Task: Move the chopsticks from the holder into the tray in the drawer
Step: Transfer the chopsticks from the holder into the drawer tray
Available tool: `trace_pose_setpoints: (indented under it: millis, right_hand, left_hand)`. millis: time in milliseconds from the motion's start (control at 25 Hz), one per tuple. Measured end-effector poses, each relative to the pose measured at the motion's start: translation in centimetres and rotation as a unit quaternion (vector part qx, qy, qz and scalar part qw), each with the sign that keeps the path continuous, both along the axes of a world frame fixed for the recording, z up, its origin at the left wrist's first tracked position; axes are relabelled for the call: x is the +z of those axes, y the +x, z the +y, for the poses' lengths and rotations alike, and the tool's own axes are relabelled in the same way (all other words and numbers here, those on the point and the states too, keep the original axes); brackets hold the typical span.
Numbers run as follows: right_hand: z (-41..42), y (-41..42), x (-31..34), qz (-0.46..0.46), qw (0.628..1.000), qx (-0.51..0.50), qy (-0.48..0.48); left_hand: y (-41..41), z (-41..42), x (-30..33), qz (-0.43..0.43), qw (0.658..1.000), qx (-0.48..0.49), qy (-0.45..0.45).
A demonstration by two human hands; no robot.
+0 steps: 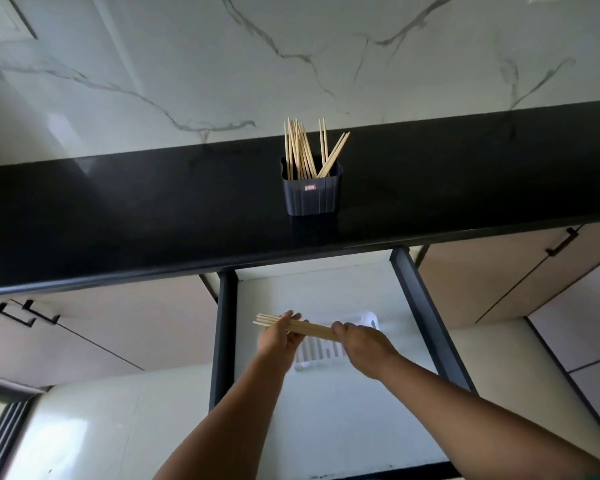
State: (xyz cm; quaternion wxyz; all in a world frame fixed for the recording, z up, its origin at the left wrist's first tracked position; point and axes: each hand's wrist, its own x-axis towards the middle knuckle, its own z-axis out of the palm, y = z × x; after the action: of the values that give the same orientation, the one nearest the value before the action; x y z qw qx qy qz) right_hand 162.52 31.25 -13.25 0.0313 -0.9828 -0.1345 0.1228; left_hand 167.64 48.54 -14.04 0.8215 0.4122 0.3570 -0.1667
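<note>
Fingers first: left hand [280, 341] has its fingers curled round a bundle [293, 325] of chopsticks near the blunt end, thumb over the top, w/ the ends poking out to the left past the knuckles. Right hand [362, 344] is closed over the other end, fingers pressed together on the sticks; the tips are buried in that fist so can't tell how many sticks there are, a handful prob. Both hands gripping, one bundle between them.

Bundle lies roughly level, long axis running left to right across the drawer [426, 317], dipping slightly toward the right hand. It hangs just above the white tray [368, 318], not in it yet as far as I can see. Tray's slotted floor peeks out under the wrists.

Handling, my guess: bamboo or wood, v. light, stiff, won't bend. Smooth and round-ish, so loose sticks will want to roll and fan out if the grip slackens at one end. Two-end hold looks right for keeping them parallel. Not fragile; a short drop into the tray would do no harm, though they'd scatter.

Whether the bundle lines up w/ the tray's long side I can't tell, hands cover most of it.

Further out: holder [312, 194] stands upright on the black counter [118, 209], well apart from the hands, still plenty of chopsticks [303, 150] in it, leaning every which way, pointing up. So several more trips, I'd reckon.
</note>
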Motion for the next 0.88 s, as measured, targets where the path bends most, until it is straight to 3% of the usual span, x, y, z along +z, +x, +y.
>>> trace_pose_setpoints:
  millis: [120,240,320,400,480,880]
  right_hand:
    - [-1.9,0.9,-1.9,0.018,0.999,0.029,-0.031]
    - [-3.8,2.8,-3.7,0.079,0.994,0.026,-0.072]
    - [-5.0,4.2,-4.9,0.116,0.986,0.042,-0.110]
    - [-5.3,5.4,-6.0,0.141,0.980,0.064,-0.123]
    - [-4.7,6.6,-7.1,0.149,0.977,0.076,-0.131]
    - [-2.9,8.3,-9.4,0.205,0.963,0.081,-0.152]
  left_hand:
    - [0.6,2.3,-1.4,0.028,0.998,0.053,0.029]
    - [0.9,3.7,-3.4,0.051,0.986,0.052,0.152]
    - [0.8,4.0,-5.1,0.062,0.933,-0.084,0.345]
    - [0.3,3.8,-6.7,0.062,0.856,-0.246,0.450]
    - [0.0,3.5,-8.0,0.068,0.830,-0.321,0.450]
    - [-0.3,2.9,-9.4,0.061,0.825,-0.291,0.481]
